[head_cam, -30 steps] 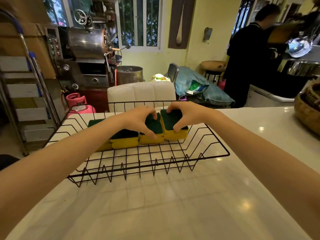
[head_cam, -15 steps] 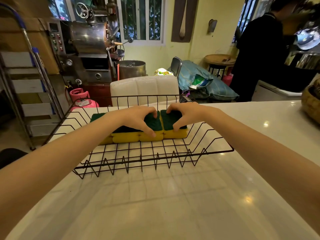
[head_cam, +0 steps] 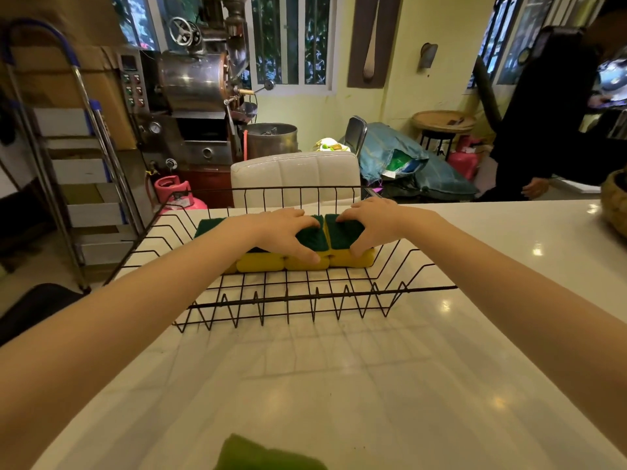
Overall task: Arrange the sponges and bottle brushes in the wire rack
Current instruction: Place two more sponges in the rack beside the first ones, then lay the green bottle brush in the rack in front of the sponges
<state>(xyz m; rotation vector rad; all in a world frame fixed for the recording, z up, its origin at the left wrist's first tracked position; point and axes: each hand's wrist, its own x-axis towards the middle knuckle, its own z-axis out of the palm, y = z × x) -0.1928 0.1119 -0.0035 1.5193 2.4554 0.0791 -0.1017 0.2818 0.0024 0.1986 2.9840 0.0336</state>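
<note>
Since earlier, a green pad [head_cam: 268,454] is appearing, cropped, at six o'clock. Left hand [head_cam: 281,234] and right hand [head_cam: 369,225] are pinching adjacent yellow-and-green rectangular sponges [head_cam: 310,247] inside the black wire rack [head_cam: 305,296], hiding others at nine o'clock.

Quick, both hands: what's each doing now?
Left hand: closed on a sponge in the wire rack.
Right hand: closed on the end sponge.

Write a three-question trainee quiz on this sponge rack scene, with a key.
1. True or false: the sponges lie in a row inside the wire rack.
2. Which hand rests on the rightmost sponge? A) left hand B) right hand
3. Fill in: each sponge has a yellow body and a ___ scrub top.

Key: 1 true. 2 B, the right hand; the left hand covers sponges further left. 3 green.
</note>
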